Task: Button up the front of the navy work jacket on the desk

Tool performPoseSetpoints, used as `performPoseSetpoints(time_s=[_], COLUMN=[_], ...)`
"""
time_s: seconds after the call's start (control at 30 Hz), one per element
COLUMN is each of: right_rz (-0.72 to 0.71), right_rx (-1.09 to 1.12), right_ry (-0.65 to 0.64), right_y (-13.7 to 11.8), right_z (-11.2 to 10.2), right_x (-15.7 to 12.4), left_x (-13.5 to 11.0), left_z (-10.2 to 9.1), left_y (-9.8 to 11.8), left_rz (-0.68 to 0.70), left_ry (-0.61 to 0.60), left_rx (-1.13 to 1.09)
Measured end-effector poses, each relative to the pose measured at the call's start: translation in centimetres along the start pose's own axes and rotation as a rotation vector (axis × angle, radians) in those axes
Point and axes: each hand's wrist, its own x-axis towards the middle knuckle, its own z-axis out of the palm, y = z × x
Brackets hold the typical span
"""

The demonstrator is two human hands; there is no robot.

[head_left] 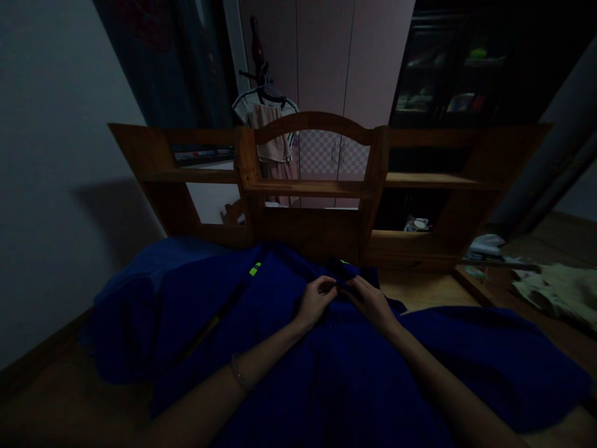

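Observation:
A dark blue jacket (275, 317) lies spread out, its sleeves reaching to the left and right. One small yellow-green patch (255, 269) shows on its left part, and another (344, 262) near the top. My left hand (315, 302) pinches the jacket near its upper middle, thumb and fingertips together. Close beside it, my right hand (372, 302) is also closed on the fabric, fingertips almost meeting those of the left. Whatever small part lies between the fingertips is too dark to make out. A bracelet (238, 373) circles my left wrist.
Behind the jacket stands a wooden headboard (310, 186) with open shelves. Beyond it are a coat rack (257, 50) with hanging clothes and a pale wardrobe (326, 62). A wall (60, 155) rises on the left. Pale cloth (557, 289) lies at the far right. The room is dim.

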Motion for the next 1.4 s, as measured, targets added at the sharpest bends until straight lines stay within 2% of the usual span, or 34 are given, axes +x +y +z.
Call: performPoseSetpoints(time_s=[0.2, 0.63, 0.9, 1.07, 1.4], right_rz=[0.004, -0.082, -0.073, -0.054, -0.073], right_rx=[-0.047, -0.177, -0.104, -0.131, -0.176], right_ry=[-0.061, -0.079, -0.054, -0.043, -0.069], right_y=[-0.4, -0.9, -1.0, -0.9, -0.9], right_z=[-0.6, -1.1, -1.1, -1.0, -0.9], right_x=[0.1, 0.2, 0.3, 0.2, 0.2], left_x=[-0.4, -0.1, -0.4, -0.4, -0.1], left_z=[0.3, 0.0, 0.1, 0.2, -0.1], left_y=[1.2, -0.3, 0.3, 0.6, 0.0], left_rz=[0.021, -0.003, 0.034, 0.082, 0.028], left_ry=[0.030, -0.018, -0.012, -0.007, 0.009], left_rx=[0.075, 0.009, 0.039, 0.032, 0.024])
